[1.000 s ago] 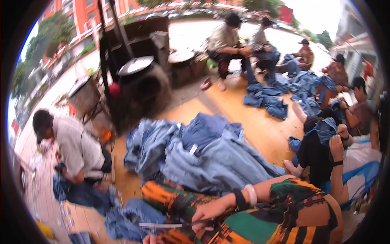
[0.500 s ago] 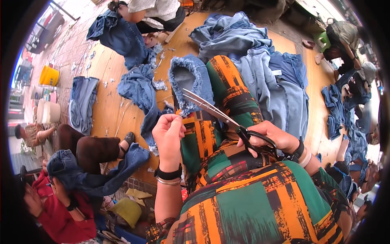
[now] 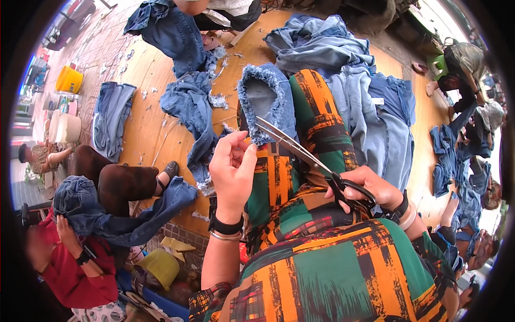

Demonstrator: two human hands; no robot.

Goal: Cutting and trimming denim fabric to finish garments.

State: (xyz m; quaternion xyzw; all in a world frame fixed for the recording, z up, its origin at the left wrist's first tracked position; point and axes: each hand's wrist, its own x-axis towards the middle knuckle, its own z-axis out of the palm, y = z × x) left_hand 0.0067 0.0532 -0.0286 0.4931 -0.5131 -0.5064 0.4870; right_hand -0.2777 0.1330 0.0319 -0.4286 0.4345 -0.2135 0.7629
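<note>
A blue denim trouser leg [image 3: 283, 99] lies over my knee, its opening ringed with a thick pale frayed edge. My right hand [image 3: 370, 185] is closed through the black handles of a pair of scissors [image 3: 306, 154]. The long metal blades point up and left, slightly parted, their tips over the lower frayed edge. Just below that edge is my left hand [image 3: 234, 174], thumb and forefinger apart and the other fingers loosely bent. Nothing shows in its grasp. My lap and legs [image 3: 322, 121] are covered in green, orange and black patterned cloth.
Light blue jeans [image 3: 322, 45] are heaped beyond my knees, with more denim [image 3: 188, 107] to the left. Thread scraps litter the wooden board [image 3: 147, 123]. A person in red [image 3: 86, 268] sits at my left holding jeans; others work at right. A yellow bucket [image 3: 68, 80] stands far left.
My left hand has loosened from a pinch, thumb and forefinger now apart near the frayed edge. The view has shifted slightly. The person in red has moved a hand onto the jeans.
</note>
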